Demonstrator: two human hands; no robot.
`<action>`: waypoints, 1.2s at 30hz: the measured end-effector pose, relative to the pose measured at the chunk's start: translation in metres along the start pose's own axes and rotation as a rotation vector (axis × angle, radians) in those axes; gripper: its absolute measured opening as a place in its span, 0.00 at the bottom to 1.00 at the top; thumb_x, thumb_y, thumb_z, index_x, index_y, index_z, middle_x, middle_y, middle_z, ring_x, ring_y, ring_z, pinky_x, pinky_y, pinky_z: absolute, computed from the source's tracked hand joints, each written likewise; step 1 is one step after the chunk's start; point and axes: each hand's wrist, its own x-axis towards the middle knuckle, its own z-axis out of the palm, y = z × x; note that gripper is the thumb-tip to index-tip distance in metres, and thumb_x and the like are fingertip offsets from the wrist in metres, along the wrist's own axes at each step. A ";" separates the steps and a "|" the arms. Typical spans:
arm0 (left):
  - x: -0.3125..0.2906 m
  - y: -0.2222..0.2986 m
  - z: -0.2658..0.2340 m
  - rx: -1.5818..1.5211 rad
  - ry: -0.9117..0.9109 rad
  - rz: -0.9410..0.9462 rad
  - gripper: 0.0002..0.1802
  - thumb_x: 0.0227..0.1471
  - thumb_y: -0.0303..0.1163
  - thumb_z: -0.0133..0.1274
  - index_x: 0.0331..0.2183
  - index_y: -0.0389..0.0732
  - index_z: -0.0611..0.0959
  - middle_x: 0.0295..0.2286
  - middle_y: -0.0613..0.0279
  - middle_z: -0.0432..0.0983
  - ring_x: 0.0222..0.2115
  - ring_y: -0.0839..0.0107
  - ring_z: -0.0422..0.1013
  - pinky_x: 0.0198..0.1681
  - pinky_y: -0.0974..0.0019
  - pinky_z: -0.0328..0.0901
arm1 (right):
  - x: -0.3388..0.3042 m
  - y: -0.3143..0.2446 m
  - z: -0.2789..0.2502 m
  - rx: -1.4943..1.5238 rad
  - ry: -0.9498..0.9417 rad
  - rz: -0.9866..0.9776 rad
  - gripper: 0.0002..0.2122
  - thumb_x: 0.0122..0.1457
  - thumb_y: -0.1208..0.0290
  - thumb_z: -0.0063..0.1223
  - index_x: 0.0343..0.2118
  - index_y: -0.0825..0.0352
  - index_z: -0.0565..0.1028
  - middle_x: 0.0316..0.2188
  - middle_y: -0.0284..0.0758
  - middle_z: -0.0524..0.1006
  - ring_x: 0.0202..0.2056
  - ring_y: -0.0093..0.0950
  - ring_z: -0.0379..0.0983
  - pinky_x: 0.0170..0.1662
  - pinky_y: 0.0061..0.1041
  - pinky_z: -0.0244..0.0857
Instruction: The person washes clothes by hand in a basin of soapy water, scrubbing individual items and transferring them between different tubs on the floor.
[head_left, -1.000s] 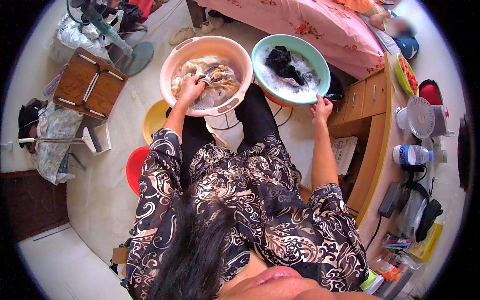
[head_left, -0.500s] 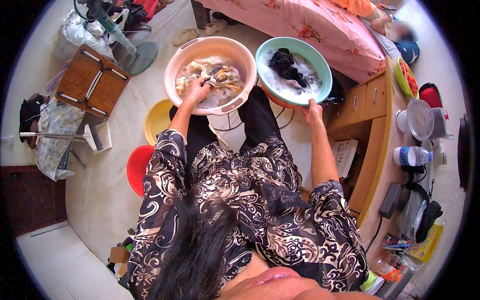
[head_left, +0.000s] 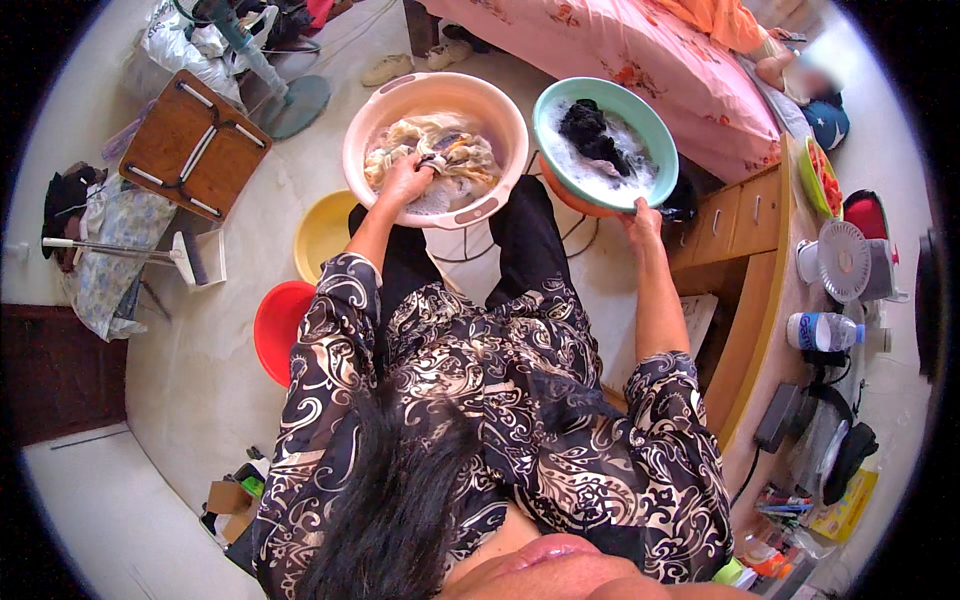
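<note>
1. Laundry [head_left: 440, 150], pale and wet, lies heaped in the pink basin [head_left: 370, 120] on the floor ahead of the knees
2. Left hand [head_left: 405, 180] presses into the heap, fingers curled around cloth
3. Right hand [head_left: 642, 218] clasps the near rim of the green basin [head_left: 650, 130], fingers closed on it; dark clothes [head_left: 590, 130] soak in suds inside
4. Yellow bowl [head_left: 320, 235] and red bowl [head_left: 275, 325] sit to the left

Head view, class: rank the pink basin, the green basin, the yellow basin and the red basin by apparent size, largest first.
1. pink basin
2. green basin
3. yellow basin and red basin: both partly hidden by the person, so unsure.
</note>
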 end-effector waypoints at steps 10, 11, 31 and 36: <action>-0.007 0.017 -0.011 0.030 -0.004 -0.017 0.19 0.49 0.41 0.52 0.39 0.38 0.83 0.28 0.49 0.81 0.29 0.59 0.78 0.36 0.59 0.70 | 0.035 -0.010 0.003 -0.086 0.078 -0.025 0.19 0.62 0.70 0.48 0.52 0.77 0.65 0.45 0.49 0.73 0.39 0.43 0.76 0.35 0.40 0.78; -0.007 0.015 -0.013 0.037 -0.010 -0.024 0.19 0.49 0.40 0.52 0.39 0.38 0.83 0.28 0.49 0.81 0.29 0.60 0.77 0.36 0.59 0.70 | 0.036 -0.012 0.006 -0.073 0.065 -0.028 0.19 0.62 0.70 0.48 0.52 0.77 0.65 0.45 0.48 0.73 0.38 0.43 0.76 0.34 0.40 0.78; -0.010 0.020 -0.012 -0.058 -0.024 -0.035 0.14 0.50 0.38 0.53 0.32 0.37 0.83 0.20 0.65 0.75 0.20 0.74 0.70 0.25 0.66 0.65 | 0.064 -0.035 0.002 -0.110 0.087 -0.060 0.21 0.64 0.67 0.48 0.53 0.79 0.65 0.46 0.49 0.73 0.38 0.45 0.77 0.30 0.45 0.78; -0.011 0.026 -0.013 -0.019 -0.062 -0.030 0.16 0.52 0.39 0.52 0.36 0.35 0.82 0.25 0.64 0.77 0.26 0.73 0.72 0.33 0.65 0.67 | 0.071 -0.038 -0.006 -0.034 0.089 -0.068 0.22 0.64 0.65 0.48 0.53 0.78 0.65 0.45 0.49 0.74 0.37 0.45 0.77 0.32 0.44 0.78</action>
